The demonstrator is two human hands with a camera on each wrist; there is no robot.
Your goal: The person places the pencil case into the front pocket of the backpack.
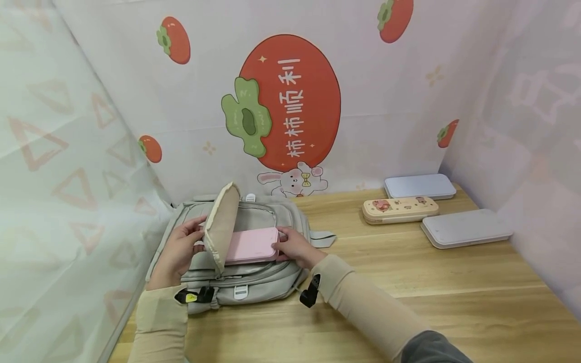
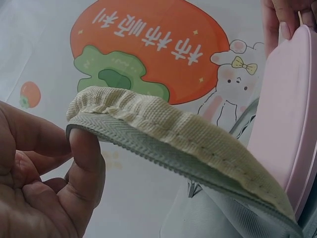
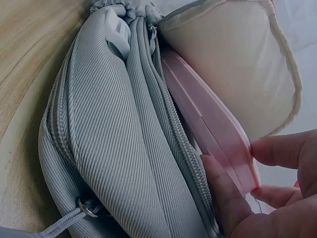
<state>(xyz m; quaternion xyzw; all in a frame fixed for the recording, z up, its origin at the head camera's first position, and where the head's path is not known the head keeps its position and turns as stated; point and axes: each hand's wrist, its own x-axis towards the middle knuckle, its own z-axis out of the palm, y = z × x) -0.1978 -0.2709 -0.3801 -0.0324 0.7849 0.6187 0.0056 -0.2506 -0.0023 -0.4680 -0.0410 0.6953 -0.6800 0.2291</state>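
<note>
A grey backpack (image 1: 272, 287) lies on the wooden table, its front pocket unzipped. My left hand (image 1: 180, 249) pinches the edge of the raised pocket flap (image 1: 222, 227), whose cream lining faces right. In the left wrist view, thumb and fingers of the left hand (image 2: 54, 173) hold the flap's zipper edge (image 2: 163, 139). My right hand (image 1: 297, 247) grips the right end of a pink pencil case (image 1: 251, 244). The case's left end is hidden behind the flap. From the right wrist view, the pink case (image 3: 213, 119) lies partly inside the pocket, beside the zipper (image 3: 183, 134).
On the right of the table (image 1: 386, 292) lie a pale blue case (image 1: 419, 186), a cream case with printed pictures (image 1: 399, 209) and a grey-white case (image 1: 467, 228). A printed cloth (image 1: 363, 101) hangs behind the table, with more cloth at both sides.
</note>
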